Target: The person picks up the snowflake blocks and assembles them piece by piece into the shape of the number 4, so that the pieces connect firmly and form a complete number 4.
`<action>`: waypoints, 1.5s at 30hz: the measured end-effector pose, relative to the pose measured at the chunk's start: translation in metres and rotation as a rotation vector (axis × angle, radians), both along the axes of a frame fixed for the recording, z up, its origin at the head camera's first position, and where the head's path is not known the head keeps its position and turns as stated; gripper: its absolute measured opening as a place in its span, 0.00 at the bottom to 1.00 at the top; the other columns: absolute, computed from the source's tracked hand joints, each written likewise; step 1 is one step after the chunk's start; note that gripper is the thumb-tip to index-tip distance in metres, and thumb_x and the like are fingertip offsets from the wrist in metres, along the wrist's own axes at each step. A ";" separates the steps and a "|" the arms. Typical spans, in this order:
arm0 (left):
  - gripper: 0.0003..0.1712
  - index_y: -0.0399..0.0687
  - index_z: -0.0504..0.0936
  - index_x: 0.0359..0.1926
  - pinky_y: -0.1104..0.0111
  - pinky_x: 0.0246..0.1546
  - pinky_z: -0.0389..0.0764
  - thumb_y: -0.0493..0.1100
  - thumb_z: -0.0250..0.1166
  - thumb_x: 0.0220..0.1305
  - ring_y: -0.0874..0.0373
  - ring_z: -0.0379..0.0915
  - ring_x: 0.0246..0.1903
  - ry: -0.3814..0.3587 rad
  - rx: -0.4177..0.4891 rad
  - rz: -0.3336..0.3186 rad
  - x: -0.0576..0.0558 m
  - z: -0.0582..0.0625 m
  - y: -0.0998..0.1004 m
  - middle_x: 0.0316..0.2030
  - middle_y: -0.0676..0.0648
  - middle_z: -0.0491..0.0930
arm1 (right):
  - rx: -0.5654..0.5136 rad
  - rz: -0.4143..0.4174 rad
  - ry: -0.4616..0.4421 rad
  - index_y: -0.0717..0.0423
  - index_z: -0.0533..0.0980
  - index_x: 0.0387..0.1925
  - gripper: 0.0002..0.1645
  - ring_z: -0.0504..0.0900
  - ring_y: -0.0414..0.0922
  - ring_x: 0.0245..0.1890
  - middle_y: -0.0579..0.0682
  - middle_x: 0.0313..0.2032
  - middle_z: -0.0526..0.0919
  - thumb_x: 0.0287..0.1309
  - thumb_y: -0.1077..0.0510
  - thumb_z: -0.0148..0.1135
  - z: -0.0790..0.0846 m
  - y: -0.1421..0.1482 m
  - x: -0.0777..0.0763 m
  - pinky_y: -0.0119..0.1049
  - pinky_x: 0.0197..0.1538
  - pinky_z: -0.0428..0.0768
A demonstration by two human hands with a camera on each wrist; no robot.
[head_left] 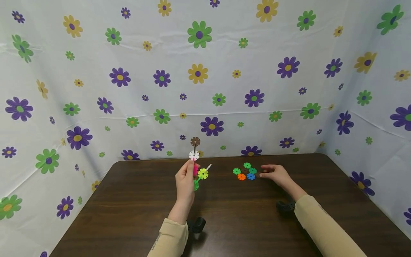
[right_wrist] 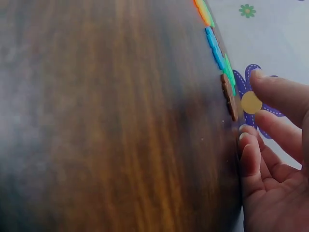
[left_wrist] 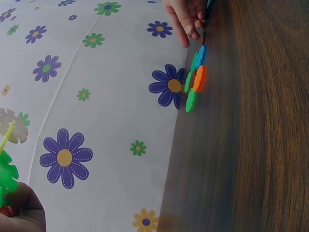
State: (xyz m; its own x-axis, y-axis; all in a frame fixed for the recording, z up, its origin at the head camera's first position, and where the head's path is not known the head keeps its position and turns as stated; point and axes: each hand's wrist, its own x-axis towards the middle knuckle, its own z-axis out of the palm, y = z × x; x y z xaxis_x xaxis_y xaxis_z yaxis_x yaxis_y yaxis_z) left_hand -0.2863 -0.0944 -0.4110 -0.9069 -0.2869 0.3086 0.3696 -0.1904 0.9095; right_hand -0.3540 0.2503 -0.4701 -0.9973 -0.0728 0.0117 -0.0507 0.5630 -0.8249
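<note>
left hand (head_left: 185, 182) pinches joined discs (head_left: 205, 174) while right hand (head_left: 280, 175), fingers parted and empty, hovers beside loose discs (head_left: 239, 177) near the desk's far edge (head_left: 221, 160).

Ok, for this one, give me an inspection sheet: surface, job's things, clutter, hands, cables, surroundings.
Surface: brown wood-grain table.
Job's things: a chain of joined discs, held up; loose discs in orange, blue, green and brown lie grouped on the table.
Clutter: nothing seen.
Hands: left hand pinches the chain; right hand is beside the loose discs, thumb and forefinger apart, nothing seen in its grip.
Cables: nothing seen.
Surroundings: flowered sheet behind and at both sides; black wrist gear on both arms.
</note>
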 end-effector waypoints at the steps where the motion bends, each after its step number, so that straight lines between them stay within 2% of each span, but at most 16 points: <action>1: 0.21 0.31 0.81 0.36 0.76 0.22 0.70 0.48 0.58 0.71 0.62 0.65 0.21 0.000 0.001 -0.001 0.000 0.000 0.000 0.26 0.50 0.78 | 0.023 0.010 0.005 0.68 0.73 0.59 0.31 0.76 0.58 0.49 0.65 0.50 0.78 0.58 0.55 0.68 0.000 0.000 0.000 0.52 0.52 0.74; 8: 0.22 0.29 0.81 0.36 0.76 0.20 0.70 0.48 0.58 0.71 0.62 0.64 0.20 0.000 -0.002 -0.005 0.000 0.002 0.001 0.24 0.50 0.76 | 0.205 0.075 0.056 0.65 0.76 0.57 0.32 0.78 0.55 0.44 0.63 0.47 0.80 0.54 0.53 0.71 0.003 -0.001 -0.003 0.52 0.47 0.76; 13: 0.24 0.23 0.79 0.38 0.76 0.20 0.69 0.48 0.57 0.71 0.61 0.64 0.20 0.001 0.007 -0.021 -0.001 0.003 0.001 0.24 0.46 0.75 | 0.270 0.105 0.089 0.64 0.78 0.54 0.29 0.79 0.58 0.45 0.64 0.48 0.81 0.53 0.53 0.72 0.003 -0.001 -0.006 0.55 0.48 0.76; 19: 0.23 0.24 0.80 0.38 0.75 0.20 0.69 0.46 0.56 0.73 0.60 0.63 0.20 -0.010 0.018 -0.039 -0.002 0.003 0.000 0.25 0.41 0.73 | 0.277 0.102 0.109 0.63 0.81 0.49 0.23 0.79 0.57 0.44 0.62 0.46 0.82 0.52 0.55 0.71 0.002 -0.002 -0.008 0.54 0.48 0.75; 28: 0.21 0.26 0.80 0.38 0.75 0.22 0.70 0.46 0.56 0.72 0.61 0.64 0.21 -0.021 -0.004 -0.030 -0.003 0.001 0.002 0.25 0.46 0.76 | 0.215 0.023 0.119 0.61 0.78 0.41 0.13 0.74 0.48 0.33 0.52 0.33 0.78 0.54 0.60 0.69 0.004 -0.005 -0.006 0.42 0.37 0.72; 31: 0.22 0.26 0.80 0.37 0.75 0.22 0.69 0.47 0.57 0.72 0.61 0.64 0.22 -0.013 -0.010 -0.025 -0.002 0.001 0.003 0.25 0.44 0.75 | 0.179 0.004 0.132 0.61 0.79 0.40 0.11 0.76 0.47 0.33 0.52 0.33 0.80 0.56 0.61 0.67 0.010 -0.011 -0.004 0.41 0.37 0.74; 34: 0.23 0.26 0.80 0.36 0.75 0.21 0.69 0.48 0.57 0.71 0.61 0.64 0.21 -0.011 -0.006 -0.020 -0.002 0.000 0.003 0.26 0.40 0.75 | 0.087 0.011 0.132 0.64 0.80 0.43 0.13 0.80 0.48 0.35 0.54 0.36 0.83 0.58 0.61 0.66 0.022 -0.024 0.000 0.42 0.40 0.78; 38: 0.24 0.26 0.80 0.36 0.75 0.20 0.69 0.48 0.57 0.71 0.61 0.64 0.21 -0.013 0.005 -0.016 -0.002 0.000 0.002 0.27 0.36 0.74 | -0.097 0.026 0.113 0.68 0.80 0.46 0.16 0.81 0.49 0.36 0.57 0.39 0.84 0.60 0.60 0.65 0.045 -0.052 0.006 0.44 0.41 0.81; 45: 0.22 0.27 0.80 0.36 0.75 0.21 0.69 0.47 0.58 0.71 0.61 0.65 0.21 -0.009 0.001 -0.005 -0.002 -0.001 0.002 0.29 0.32 0.75 | -0.427 0.068 0.036 0.70 0.78 0.43 0.16 0.82 0.46 0.28 0.54 0.32 0.83 0.62 0.58 0.65 0.077 -0.111 0.021 0.39 0.36 0.82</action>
